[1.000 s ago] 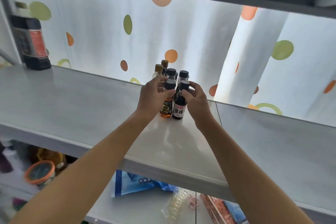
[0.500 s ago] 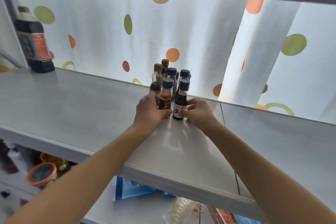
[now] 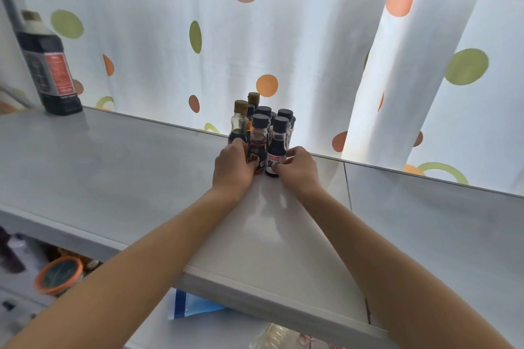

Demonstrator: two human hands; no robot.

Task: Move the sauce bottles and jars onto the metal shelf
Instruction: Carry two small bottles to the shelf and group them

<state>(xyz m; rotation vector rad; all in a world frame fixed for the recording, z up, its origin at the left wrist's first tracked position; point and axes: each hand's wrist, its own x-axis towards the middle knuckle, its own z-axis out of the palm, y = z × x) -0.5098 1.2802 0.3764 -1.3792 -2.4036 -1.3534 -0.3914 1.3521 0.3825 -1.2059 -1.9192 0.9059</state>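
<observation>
- Grey metal shelf (image 3: 119,178) carries a tight cluster of small bottles (image 3: 263,119) near its back edge; the placing step looks nearly done.
- Left hand (image 3: 234,168) curls its fingers around the base of the amber bottle (image 3: 258,147), thumb on the label.
- Right hand (image 3: 297,167) pinches the lower body of the dark sauce bottle (image 3: 276,150), which touches the amber one.
- Both bottles stand upright, long axes vertical, black caps pointing up above the fingers, bases resting on the shelf.
- Next, judging from this, each hand needs to let go gently and draw back without toppling the neighbours just behind the fingertips.
</observation>
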